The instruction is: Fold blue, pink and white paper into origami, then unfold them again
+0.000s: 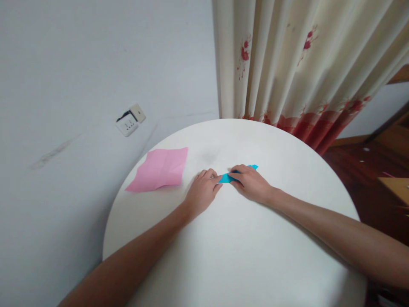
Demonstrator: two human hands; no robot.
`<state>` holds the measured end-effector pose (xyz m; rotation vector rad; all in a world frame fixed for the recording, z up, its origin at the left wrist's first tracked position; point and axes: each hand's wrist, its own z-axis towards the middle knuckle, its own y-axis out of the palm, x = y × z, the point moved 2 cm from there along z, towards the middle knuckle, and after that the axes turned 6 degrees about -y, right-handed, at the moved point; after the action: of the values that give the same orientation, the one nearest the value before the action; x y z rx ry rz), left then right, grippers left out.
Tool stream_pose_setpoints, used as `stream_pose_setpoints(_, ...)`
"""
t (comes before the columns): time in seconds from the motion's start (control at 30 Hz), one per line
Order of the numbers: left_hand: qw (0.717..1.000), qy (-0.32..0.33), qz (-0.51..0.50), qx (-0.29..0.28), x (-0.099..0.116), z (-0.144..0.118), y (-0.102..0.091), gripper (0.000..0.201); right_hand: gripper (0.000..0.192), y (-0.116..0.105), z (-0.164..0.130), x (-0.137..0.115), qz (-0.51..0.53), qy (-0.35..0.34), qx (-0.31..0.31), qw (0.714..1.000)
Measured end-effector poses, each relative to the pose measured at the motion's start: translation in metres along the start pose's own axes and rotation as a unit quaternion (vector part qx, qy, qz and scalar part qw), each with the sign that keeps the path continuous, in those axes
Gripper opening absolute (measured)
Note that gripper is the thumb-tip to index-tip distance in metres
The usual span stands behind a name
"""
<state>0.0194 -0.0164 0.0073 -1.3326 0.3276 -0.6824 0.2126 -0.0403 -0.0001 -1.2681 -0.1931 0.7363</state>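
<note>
The left hand [203, 190] pinches the left end of a narrow bright-blue paper strip [226, 178] on the round white table [243, 247]; the right hand [251, 183] grips its middle between thumb and fingers. Even pressure along its length, left end steady, should keep edges aligned

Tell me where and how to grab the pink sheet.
I'd pinch the pink sheet by its right edge, coming from the right with the left hand: it's thin, and that edge is fairly straight and faces the hand, while its pointed lower-left corner lies near the table's rim.
</note>
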Motion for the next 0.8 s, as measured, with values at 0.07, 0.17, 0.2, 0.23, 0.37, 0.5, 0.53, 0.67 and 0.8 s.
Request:
stream_pose_setpoints(0.07,1.0,-0.001,-0.005,0.001,-0.0014,0.0006,0.0003,0.019,0.022,-0.0001,0.0004,0.0,-0.001,0.001,0.001,1.0)
stream_pose_setpoints(0.17,1.0,-0.002,-0.007,0.0,-0.0035,0.0017,0.0017,0.018,0.019,-0.001,0.0006,-0.0009,-0.003,-0.002,-0.005,1.0)
stream_pose_setpoints(0.2,1.0,-0.003,-0.008,-0.001,-0.0039,0.0021,0.0021,0.019,0.019,-0.0015,0.0006,-0.0013,-0.004,-0.003,-0.008,1.0)
stream_pose_setpoints(0.23,1.0,-0.004,-0.009,-0.002,-0.0042,0.0024,0.0023,0.019,0.018,-0.0021,0.0006,-0.0016,-0.007,-0.004,-0.011,1.0)
stream_pose_setpoints(0.37,1.0,-0.008,-0.013,-0.008,-0.003,0.0033,0.0019,0.021,0.016,-0.004,0.0008,-0.0019,-0.016,-0.011,-0.017,1.0)
stream_pose_setpoints(0.5,1.0,-0.006,-0.013,-0.008,-0.0013,0.0037,0.0009,0.022,0.015,-0.004,0.001,-0.0015,-0.022,-0.018,-0.022,0.999)
stream_pose_setpoints(0.53,1.0,-0.005,-0.015,-0.008,-0.0012,0.0038,0.0007,0.021,0.014,-0.0039,0.001,-0.0014,-0.024,-0.018,-0.023,0.999)
stream_pose_setpoints(0.67,0.999,-0.004,-0.034,-0.01,-0.0017,0.0043,-0.0002,0.018,0.013,-0.0044,0.0011,-0.0015,-0.025,-0.015,-0.025,0.999)
stream_pose_setpoints(0.8,0.999,-0.007,-0.037,-0.009,-0.002,0.0043,0.0002,0.016,0.009,-0.0067,0.0012,-0.0024,-0.026,-0.02,-0.025,0.999)
